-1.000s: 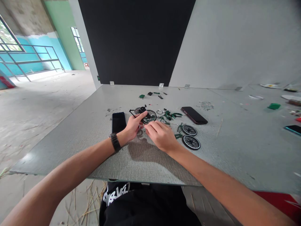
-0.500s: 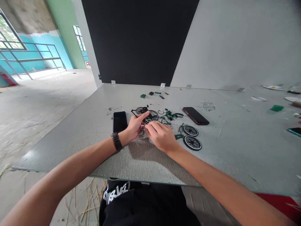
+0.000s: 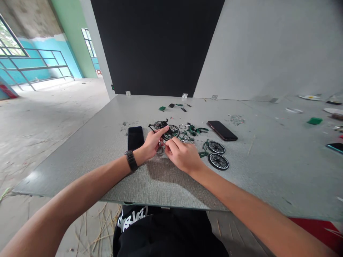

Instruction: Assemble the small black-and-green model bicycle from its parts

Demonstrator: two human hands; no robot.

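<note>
A small black model bicycle (image 3: 170, 132) is gripped by my left hand (image 3: 153, 143), its thumb pressed along the frame near a spoked wheel. Close beside it, my right hand (image 3: 182, 153) has its fingers pinched together at the lower part of the bicycle; whatever they hold is hidden. A small ring-shaped part (image 3: 160, 150) shows under the fingers. Just right of my hands lie dark green bicycle parts (image 3: 193, 130), and two loose black wheels with pale rims, a nearer wheel (image 3: 218, 161) and a farther wheel (image 3: 216, 147).
One phone (image 3: 135, 137) lies left of my hands, another phone (image 3: 222, 130) to the right. Small green and black pieces (image 3: 171, 105) sit toward the back of the grey table (image 3: 128, 189). Farther right are a green piece (image 3: 314, 121) and another phone (image 3: 336, 147). A black panel (image 3: 158, 46) stands behind.
The whole view has shifted very slightly. Both hands stay at the model bicycle in nearly the same pose, and the loose parts have not moved.
</note>
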